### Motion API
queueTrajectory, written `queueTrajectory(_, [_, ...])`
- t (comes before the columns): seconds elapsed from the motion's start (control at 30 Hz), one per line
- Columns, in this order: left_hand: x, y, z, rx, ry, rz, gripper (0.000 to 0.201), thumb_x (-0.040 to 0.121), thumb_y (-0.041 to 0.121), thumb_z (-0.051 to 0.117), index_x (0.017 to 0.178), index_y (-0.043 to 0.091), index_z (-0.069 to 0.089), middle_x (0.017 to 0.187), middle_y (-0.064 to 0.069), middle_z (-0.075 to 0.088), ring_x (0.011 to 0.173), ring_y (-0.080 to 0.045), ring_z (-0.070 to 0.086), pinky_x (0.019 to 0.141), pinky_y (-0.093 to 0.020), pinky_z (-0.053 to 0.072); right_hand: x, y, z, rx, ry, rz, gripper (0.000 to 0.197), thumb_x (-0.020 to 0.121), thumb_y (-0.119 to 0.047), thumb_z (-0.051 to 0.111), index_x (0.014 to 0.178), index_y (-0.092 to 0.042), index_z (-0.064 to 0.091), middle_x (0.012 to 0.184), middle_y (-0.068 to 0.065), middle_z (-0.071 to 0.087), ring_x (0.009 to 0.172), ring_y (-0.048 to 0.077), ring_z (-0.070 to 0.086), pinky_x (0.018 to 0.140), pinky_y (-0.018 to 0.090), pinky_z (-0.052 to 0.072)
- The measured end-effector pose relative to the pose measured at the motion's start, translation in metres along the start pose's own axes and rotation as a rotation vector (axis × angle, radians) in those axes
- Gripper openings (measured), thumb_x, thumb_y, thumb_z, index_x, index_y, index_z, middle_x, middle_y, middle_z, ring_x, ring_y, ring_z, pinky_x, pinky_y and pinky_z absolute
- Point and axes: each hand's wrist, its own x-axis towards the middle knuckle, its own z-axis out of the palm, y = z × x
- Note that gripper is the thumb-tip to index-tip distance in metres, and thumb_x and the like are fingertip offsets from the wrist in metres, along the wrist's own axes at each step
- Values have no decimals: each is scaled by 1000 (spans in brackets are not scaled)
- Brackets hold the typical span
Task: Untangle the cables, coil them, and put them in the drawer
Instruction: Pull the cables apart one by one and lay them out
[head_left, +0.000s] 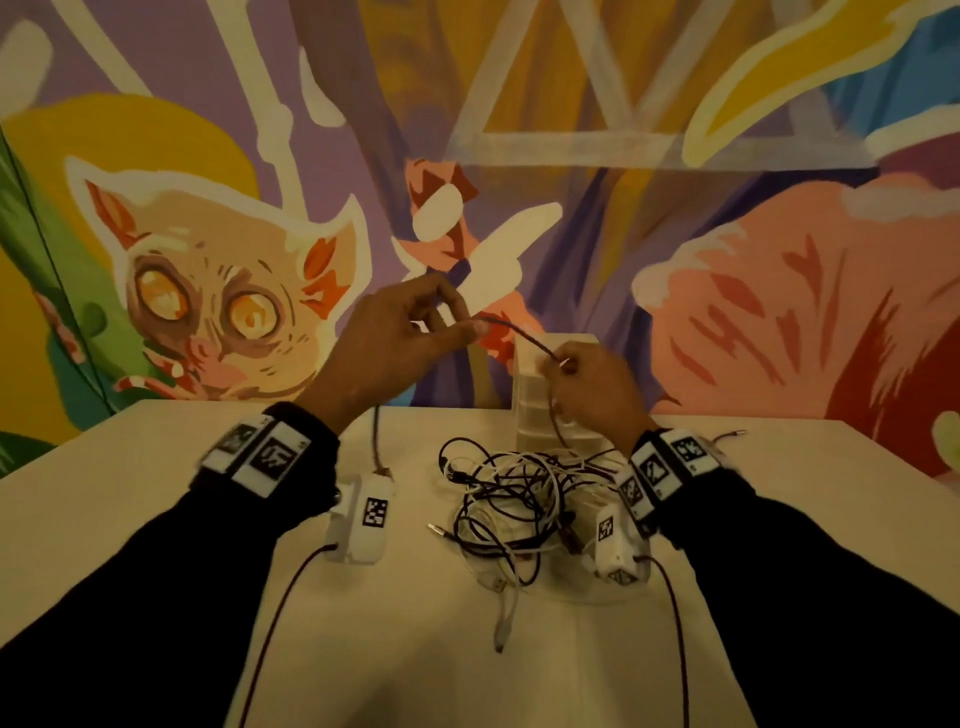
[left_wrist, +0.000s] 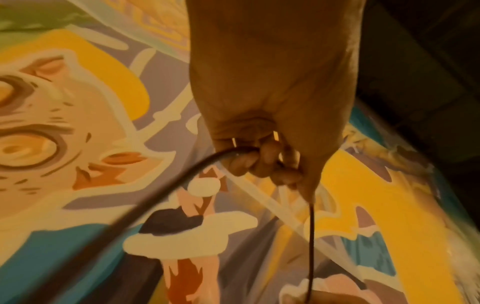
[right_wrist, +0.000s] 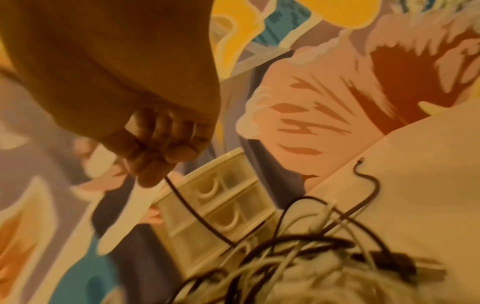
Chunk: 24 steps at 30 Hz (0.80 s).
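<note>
A dark cable (head_left: 522, 335) stretches in the air between both hands above the table. My left hand (head_left: 415, 325) pinches it at the left, and one end hangs down from that hand (left_wrist: 257, 158) toward the table. My right hand (head_left: 571, 371) grips the same cable (right_wrist: 192, 209) with curled fingers (right_wrist: 161, 156); from there it drops into a tangle of black and white cables (head_left: 514, 499) lying mid-table. A small white drawer unit (head_left: 540, 400) with stacked drawers (right_wrist: 218, 207) stands behind the tangle against the wall, partly hidden by my right hand.
The white table (head_left: 156, 493) ends at a painted mural wall (head_left: 208, 260). A thin dark cable end (head_left: 727, 435) lies at the far right of the table. Wires run from my wrist-worn cameras (head_left: 363, 514) back toward me.
</note>
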Motion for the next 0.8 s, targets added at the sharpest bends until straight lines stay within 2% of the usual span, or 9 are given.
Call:
queueTrajectory(0.17, [-27, -37, -7, 151, -258, -180, 43, 99, 64, 59, 85, 30, 79, 75, 4, 69, 78, -15, 64, 76, -36, 51, 11, 32, -72, 120, 504, -92, 12, 95, -14, 65, 100, -23, 72, 92, -6, 76, 83, 4, 69, 83, 46, 58])
queueTrajectory(0.3, [-41, -43, -3, -5, -296, -228, 50, 102, 63, 51, 82, 25, 77, 75, 19, 70, 72, 2, 62, 72, -28, 48, -12, 44, -126, -78, 564, -226, 20, 98, -23, 68, 116, -29, 68, 127, -5, 66, 116, 18, 65, 92, 41, 56])
queueTrajectory(0.37, [-46, -40, -5, 4, -334, -201, 46, 102, 63, 51, 90, 27, 78, 79, 13, 70, 72, -3, 60, 74, -31, 49, -32, 51, -149, -326, 500, -271, 18, 98, -22, 69, 115, -28, 70, 129, 7, 58, 119, 30, 58, 87, 42, 51])
queueTrajectory(0.43, [-52, -37, -9, 35, -383, -221, 41, 101, 63, 53, 99, 31, 78, 89, -4, 69, 79, -22, 62, 77, -36, 53, -50, 53, -175, -538, 316, -210, 12, 94, -29, 77, 106, -27, 77, 120, 12, 57, 110, 35, 57, 80, 40, 49])
queueTrajectory(0.5, [-60, -36, -14, -42, -438, -316, 30, 103, 54, 59, 107, 32, 78, 91, -9, 62, 80, -25, 58, 76, -32, 57, -63, 49, -193, -704, -301, 45, 15, 89, -41, 83, 101, -31, 83, 110, 5, 70, 98, 25, 65, 74, 35, 52])
queueTrajectory(0.57, [-67, -37, -15, -164, -426, -382, 20, 101, 44, 67, 111, 31, 79, 94, -9, 63, 79, -19, 56, 71, -31, 56, -77, 44, -193, -695, -986, 269, 20, 92, -42, 81, 111, -37, 83, 112, 1, 78, 96, 16, 70, 80, 31, 60])
queueTrajectory(0.6, [-70, -38, -14, -214, -376, -390, 15, 100, 38, 72, 109, 29, 80, 98, -8, 67, 79, -19, 56, 70, -31, 55, -84, 43, -188, -634, -1184, 321, 21, 95, -38, 79, 116, -37, 82, 116, 1, 78, 97, 13, 70, 84, 29, 61])
queueTrajectory(0.7, [-72, -40, -13, -315, -192, -396, 13, 94, 25, 81, 106, 21, 82, 110, -6, 77, 76, -17, 60, 68, -29, 55, -96, 50, -165, -557, -1198, 228, 21, 99, -32, 74, 119, -37, 80, 116, -5, 78, 97, 9, 69, 83, 24, 60])
queueTrajectory(0.8, [-73, -38, -15, -574, -96, -465, 45, 80, 29, 88, 122, 18, 76, 101, -4, 77, 77, -15, 60, 68, -21, 56, -98, 59, -147, -493, -1144, 285, 29, 97, -33, 75, 126, -30, 76, 116, -4, 76, 101, 12, 72, 84, 27, 61])
